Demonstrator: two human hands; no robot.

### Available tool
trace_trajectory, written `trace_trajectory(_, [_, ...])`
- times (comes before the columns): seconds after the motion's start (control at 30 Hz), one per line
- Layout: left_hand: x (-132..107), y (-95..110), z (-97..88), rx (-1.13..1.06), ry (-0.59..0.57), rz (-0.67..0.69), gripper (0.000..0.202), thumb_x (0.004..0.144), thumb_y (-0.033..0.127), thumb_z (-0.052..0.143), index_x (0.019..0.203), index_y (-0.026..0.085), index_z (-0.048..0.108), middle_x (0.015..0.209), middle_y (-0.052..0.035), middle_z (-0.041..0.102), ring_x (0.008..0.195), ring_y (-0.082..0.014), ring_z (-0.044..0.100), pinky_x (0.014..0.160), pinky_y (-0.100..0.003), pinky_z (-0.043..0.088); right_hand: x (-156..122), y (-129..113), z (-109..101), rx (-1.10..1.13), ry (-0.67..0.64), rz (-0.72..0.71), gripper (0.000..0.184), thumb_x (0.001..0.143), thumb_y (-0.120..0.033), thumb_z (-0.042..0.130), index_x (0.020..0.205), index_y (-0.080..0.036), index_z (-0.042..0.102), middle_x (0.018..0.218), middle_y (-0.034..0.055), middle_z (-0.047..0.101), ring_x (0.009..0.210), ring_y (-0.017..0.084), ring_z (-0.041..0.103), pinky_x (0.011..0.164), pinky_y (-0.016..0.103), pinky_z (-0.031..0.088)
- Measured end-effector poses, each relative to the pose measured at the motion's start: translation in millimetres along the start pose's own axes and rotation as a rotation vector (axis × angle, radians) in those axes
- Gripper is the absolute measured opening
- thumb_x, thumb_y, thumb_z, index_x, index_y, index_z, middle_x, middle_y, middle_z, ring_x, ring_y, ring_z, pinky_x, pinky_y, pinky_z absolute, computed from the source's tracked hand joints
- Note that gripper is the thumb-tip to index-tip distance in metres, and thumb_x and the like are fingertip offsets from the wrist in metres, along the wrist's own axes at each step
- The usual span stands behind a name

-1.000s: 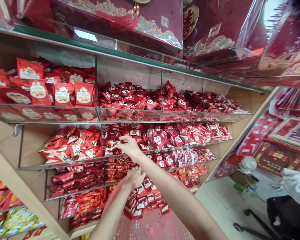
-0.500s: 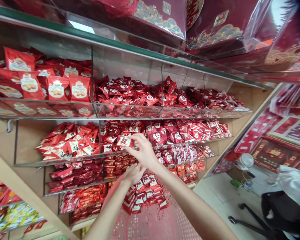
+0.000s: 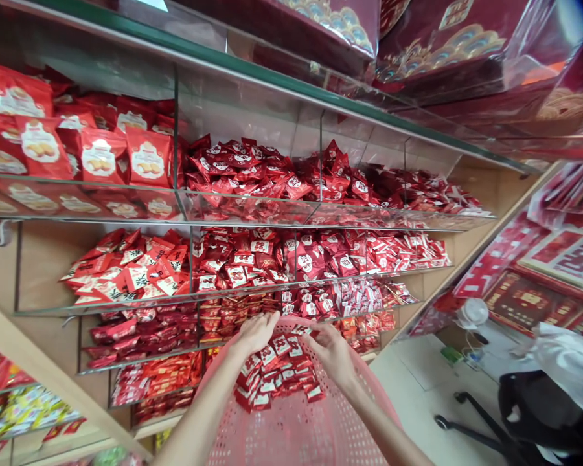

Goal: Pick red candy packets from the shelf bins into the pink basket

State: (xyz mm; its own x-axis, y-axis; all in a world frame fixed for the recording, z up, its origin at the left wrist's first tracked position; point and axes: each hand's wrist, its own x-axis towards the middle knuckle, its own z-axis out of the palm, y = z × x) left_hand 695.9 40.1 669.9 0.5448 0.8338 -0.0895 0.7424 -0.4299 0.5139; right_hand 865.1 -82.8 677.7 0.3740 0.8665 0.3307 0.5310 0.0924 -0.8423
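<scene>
The right hand (image 3: 331,353) has come down from the shelf front to the pink perforated plastic basket (image 3: 296,430), and now hangs over its far rim beside the left hand (image 3: 257,333). The left hand's fingers curl at the rim, apparently clasping it. The right hand's fingers are spread and bent down at a white-and-red sachet (image 3: 300,330) lying at the top of the heap. They touch it or sit just above it, but whether they are pinching it I cannot tell (the fingertips are partly hidden from this angle). The heap of red candy sachets (image 3: 276,372) lies between the two hands, stretching from the rim down the basket's inner wall, and the right hand is nearer that top sachet. Beyond the basket, red foil sachets (image 3: 238,259) fill the glass shelf bins (image 3: 102,305).
</scene>
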Motion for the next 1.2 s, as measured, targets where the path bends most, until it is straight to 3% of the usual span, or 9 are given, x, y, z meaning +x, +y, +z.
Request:
trace_trajectory(0.13, [0, 1, -0.9, 0.009, 0.002, 0.015, 0.072, 0.087, 0.060, 0.002, 0.118, 0.023, 0.055, 0.121, -0.0089, 0.059, 0.113, -0.0249, 0.052, 0.095, -0.039, 0.037, 1, 0, 14, -0.006, 0.002, 0.063, 0.038, 0.073, -0.051, 0.060, 0.087, -0.015, 0.063, 0.085, 0.0095, 0.067, 0.066, 0.021, 0.064, 0.056, 0.030, 0.052])
trace_trajectory(0.33, [1, -1, 0.8, 0.008, 0.009, 0.022, 0.070, 0.087, 0.061, 0.003, 0.115, 0.024, 0.056, 0.120, -0.0080, 0.060, 0.113, -0.0257, 0.052, 0.094, -0.040, 0.037, -3, -8, 23, -0.075, 0.009, -0.024, 0.035, 0.076, -0.050, 0.057, 0.086, -0.016, 0.064, 0.091, 0.0101, 0.065, 0.065, 0.019, 0.063, 0.061, 0.031, 0.052])
trace_trajectory(0.6, [-1, 1, -0.8, 0.014, 0.025, 0.016, 0.069, 0.086, 0.063, 0.005, 0.104, 0.023, 0.059, 0.111, -0.0085, 0.064, 0.107, -0.0255, 0.056, 0.090, -0.039, 0.039, -8, 16, 31, -0.087, 0.091, 0.048, 0.037, 0.077, -0.050, 0.056, 0.089, -0.015, 0.060, 0.089, 0.0099, 0.063, 0.064, 0.019, 0.063, 0.060, 0.030, 0.051])
trace_trajectory(0.83, [-3, 4, -2.1, 0.020, 0.027, 0.005, 0.068, 0.085, 0.064, 0.007, 0.100, 0.023, 0.059, 0.107, -0.0084, 0.065, 0.105, -0.0251, 0.056, 0.089, -0.038, 0.038, -19, 20, 39, -0.282, 0.056, 0.004, 0.042, 0.075, -0.049, 0.059, 0.102, -0.016, 0.060, 0.102, 0.0114, 0.061, 0.095, 0.025, 0.060, 0.080, 0.034, 0.049])
trace_trajectory(1.2, [0, -1, 1.3, 0.021, 0.041, 0.027, 0.066, 0.086, 0.064, 0.008, 0.095, 0.023, 0.059, 0.105, -0.0079, 0.064, 0.103, -0.0248, 0.057, 0.088, -0.038, 0.038, -20, 23, 48, -0.387, 0.004, 0.097, 0.047, 0.075, -0.050, 0.058, 0.109, -0.018, 0.059, 0.107, 0.0116, 0.061, 0.104, 0.028, 0.056, 0.084, 0.034, 0.045])
